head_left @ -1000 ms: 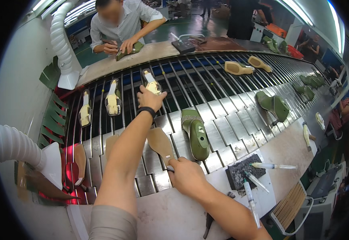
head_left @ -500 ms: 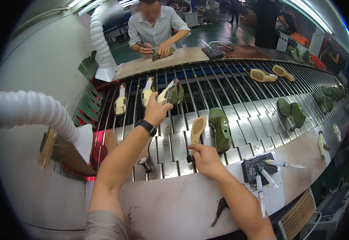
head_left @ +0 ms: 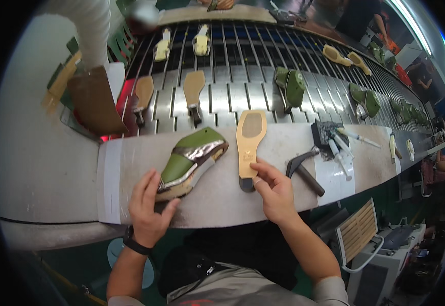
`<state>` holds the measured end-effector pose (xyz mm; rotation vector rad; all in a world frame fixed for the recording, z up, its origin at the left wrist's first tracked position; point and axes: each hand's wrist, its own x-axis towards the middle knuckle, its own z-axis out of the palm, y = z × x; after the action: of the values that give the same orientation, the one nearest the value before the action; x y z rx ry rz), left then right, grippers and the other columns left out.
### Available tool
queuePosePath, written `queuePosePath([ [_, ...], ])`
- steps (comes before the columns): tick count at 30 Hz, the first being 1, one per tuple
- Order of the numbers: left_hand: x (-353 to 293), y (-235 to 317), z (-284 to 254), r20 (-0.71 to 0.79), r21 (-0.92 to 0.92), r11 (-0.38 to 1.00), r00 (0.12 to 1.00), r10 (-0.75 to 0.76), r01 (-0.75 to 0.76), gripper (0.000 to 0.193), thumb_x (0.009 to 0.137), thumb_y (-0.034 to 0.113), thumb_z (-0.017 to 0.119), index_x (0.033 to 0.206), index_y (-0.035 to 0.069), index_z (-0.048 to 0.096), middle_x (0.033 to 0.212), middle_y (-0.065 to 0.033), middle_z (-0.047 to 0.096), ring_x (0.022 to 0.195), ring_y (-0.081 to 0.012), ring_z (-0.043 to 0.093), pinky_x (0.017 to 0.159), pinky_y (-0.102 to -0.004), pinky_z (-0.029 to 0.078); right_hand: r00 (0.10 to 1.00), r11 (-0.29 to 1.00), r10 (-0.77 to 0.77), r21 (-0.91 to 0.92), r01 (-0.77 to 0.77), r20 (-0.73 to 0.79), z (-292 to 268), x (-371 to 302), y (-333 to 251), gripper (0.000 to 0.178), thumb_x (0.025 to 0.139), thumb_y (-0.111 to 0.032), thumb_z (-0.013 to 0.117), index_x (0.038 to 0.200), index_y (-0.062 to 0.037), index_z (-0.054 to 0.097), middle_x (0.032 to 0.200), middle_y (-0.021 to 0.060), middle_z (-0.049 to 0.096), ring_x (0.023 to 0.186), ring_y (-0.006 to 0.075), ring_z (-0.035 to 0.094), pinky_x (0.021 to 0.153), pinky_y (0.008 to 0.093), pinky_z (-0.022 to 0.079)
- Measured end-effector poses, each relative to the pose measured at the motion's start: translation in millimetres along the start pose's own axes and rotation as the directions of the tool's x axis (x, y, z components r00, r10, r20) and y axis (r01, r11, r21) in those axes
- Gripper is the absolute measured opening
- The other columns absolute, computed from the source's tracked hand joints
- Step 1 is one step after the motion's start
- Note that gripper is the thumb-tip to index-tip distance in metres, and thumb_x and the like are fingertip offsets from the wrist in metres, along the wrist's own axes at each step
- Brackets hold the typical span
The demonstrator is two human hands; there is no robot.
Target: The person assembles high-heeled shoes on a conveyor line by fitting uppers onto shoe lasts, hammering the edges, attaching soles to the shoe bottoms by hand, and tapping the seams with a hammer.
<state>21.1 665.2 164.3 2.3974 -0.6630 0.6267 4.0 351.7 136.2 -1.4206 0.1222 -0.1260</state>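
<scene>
A green shoe last [head_left: 189, 160] with a shiny silver strap lies tilted on its side on the worktable, toe pointing away to the right. My left hand [head_left: 150, 204] has its heel end between fingers and thumb. To the right, my right hand [head_left: 273, 194] pinches the heel end of a tan shoe sole [head_left: 251, 135], which has a dark heel block [head_left: 246, 184] at its near end. The sole's flat face is turned up toward me, its far end reaching the conveyor's edge.
A black-handled hammer [head_left: 304, 171] lies right of the sole, beside a dark block with several syringes [head_left: 341, 148]. The slatted conveyor [head_left: 222, 99] carries tan soles [head_left: 194, 89], green lasts [head_left: 290, 86] and pale-yellow parts [head_left: 201, 43]. A white hose [head_left: 90, 30] hangs at left.
My left hand has brought a green last with a silver strap from the conveyor to the table. My right hand has picked up the tan sole. The view has tipped down.
</scene>
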Motion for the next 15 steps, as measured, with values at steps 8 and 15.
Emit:
queuePosePath([
  [8, -32.1, -14.9, 22.7, -0.083, -0.204, 0.952, 0.966, -0.247, 0.226, 0.06, 0.085, 0.004, 0.079, 0.141, -0.004, 0.056, 0.13, -0.0236, 0.062, 0.116, -0.04, 0.063, 0.102, -0.043, 0.05, 0.995, 0.99, 0.058, 0.121, -0.067, 0.076, 29.5, 39.6, -27.0, 0.028, 0.108, -0.021, 0.064, 0.113, 0.0054, 0.071, 0.096, 0.0093, 0.074, 0.084, 0.0124, 0.068, 0.078, 0.0268, 0.054],
  [15, -33.6, -14.6, 16.8, -0.064, -0.228, 0.941, 0.961, -0.269, 0.249, 0.06, 0.084, 0.004, 0.078, 0.14, -0.005, 0.057, 0.128, -0.0235, 0.062, 0.115, -0.0391, 0.063, 0.101, -0.0432, 0.051, 0.998, 0.992, 0.058, -0.113, -0.055, 0.026, 44.9, 20.3, -0.8, 0.045, 0.106, -0.026, 0.067, 0.069, -0.0008, 0.064, 0.061, -0.0057, 0.052, 0.058, 0.0032, 0.041, 0.053, 0.025, 0.035],
])
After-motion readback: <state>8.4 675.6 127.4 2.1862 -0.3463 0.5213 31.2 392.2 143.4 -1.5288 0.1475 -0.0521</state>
